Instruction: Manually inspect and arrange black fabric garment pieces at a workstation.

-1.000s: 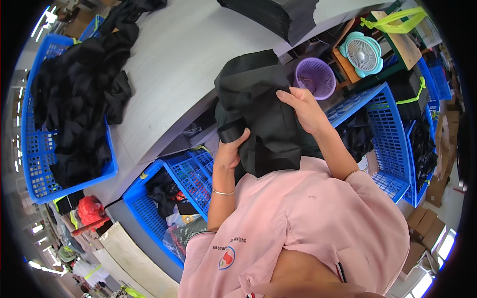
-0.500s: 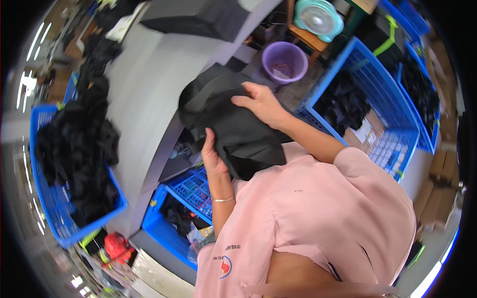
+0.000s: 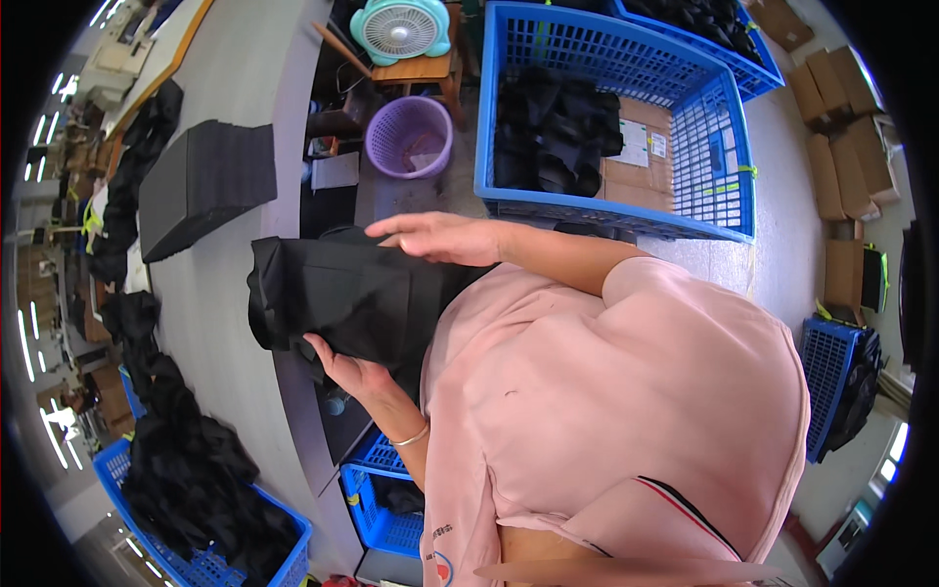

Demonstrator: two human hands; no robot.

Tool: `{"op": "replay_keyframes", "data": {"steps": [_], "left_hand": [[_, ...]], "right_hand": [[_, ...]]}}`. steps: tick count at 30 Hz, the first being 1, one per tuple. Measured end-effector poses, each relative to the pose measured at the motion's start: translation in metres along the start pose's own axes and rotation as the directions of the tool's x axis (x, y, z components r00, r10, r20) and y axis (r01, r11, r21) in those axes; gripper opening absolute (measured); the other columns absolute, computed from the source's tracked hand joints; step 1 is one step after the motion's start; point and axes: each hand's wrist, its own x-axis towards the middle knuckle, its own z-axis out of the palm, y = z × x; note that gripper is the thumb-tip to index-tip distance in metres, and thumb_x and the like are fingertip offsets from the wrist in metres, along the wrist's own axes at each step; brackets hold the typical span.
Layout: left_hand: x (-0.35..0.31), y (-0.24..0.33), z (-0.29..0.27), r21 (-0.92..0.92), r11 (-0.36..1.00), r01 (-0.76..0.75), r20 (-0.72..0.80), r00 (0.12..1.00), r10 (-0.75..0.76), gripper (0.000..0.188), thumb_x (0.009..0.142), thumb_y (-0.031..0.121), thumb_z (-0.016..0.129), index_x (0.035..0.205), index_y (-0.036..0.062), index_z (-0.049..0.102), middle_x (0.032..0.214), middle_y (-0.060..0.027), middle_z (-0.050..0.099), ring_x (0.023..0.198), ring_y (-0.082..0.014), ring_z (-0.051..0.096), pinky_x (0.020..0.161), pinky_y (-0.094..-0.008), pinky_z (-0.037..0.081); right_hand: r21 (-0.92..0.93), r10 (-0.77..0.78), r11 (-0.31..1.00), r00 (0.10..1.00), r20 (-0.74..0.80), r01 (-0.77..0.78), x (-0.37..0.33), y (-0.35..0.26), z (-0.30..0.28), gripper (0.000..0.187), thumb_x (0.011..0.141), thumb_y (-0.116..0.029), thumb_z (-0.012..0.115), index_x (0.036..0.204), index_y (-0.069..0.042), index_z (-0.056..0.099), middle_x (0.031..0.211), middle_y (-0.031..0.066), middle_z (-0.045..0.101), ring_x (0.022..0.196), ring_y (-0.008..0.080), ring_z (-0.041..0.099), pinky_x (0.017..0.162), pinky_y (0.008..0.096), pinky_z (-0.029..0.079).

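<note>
A folded black fabric piece [image 3: 342,293], with creased panels and a loose flap at its far left end, is in front of my pink shirt, by the edge of the grey table. My left hand [image 3: 360,375] grips its lower edge, thumb on top and the other fingers hidden under it. Along its upper edge lies my right hand [image 3: 445,240], fingers stretched out and touching the fabric rather than wrapped round it. Whether the piece is a finished bag I cannot tell.
On the grey table [image 3: 220,293] stands a black block-shaped form [image 3: 210,186]. A blue crate [image 3: 616,210] with black pieces is at the upper right, near a purple basket [image 3: 409,137] and a teal fan [image 3: 399,31]. Another blue crate [image 3: 303,533] heaped with black fabric is at lower left.
My view has turned, so the crates and table have shifted in the picture. The black fabric piece now lies more level, and my right hand's fingers have straightened along its upper edge.
</note>
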Motion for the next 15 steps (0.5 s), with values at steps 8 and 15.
{"op": "replay_keyframes", "data": {"steps": [8,15], "left_hand": [[0.020,-0.081,0.012,0.592,0.773,0.228,0.080,0.938,-0.338,0.053,0.101,0.029,0.056,0.145,0.0026,0.040,0.145,-0.0149,0.047,0.132,-0.0310,0.049,0.107,-0.0448,0.044],[0.006,-0.059,-0.004,0.599,0.772,0.212,-0.009,0.966,-0.259,0.055,0.100,0.022,0.057,0.146,-0.0012,0.038,0.145,-0.0202,0.046,0.126,-0.0315,0.054,0.100,-0.0405,0.049]], "right_hand": [[0.296,-0.137,0.892,0.830,-0.541,0.341,-0.056,0.048,-0.063,0.047,0.087,-0.010,0.070,0.130,-0.004,0.053,0.117,0.0127,0.065,0.108,0.0297,0.064,0.084,0.0469,0.056],[-0.149,-0.328,0.813,0.232,-0.916,0.563,-0.175,0.008,-0.239,0.038,0.083,-0.004,0.073,0.118,-0.007,0.059,0.107,0.0102,0.067,0.093,0.0280,0.067,0.069,0.0435,0.057]]}}
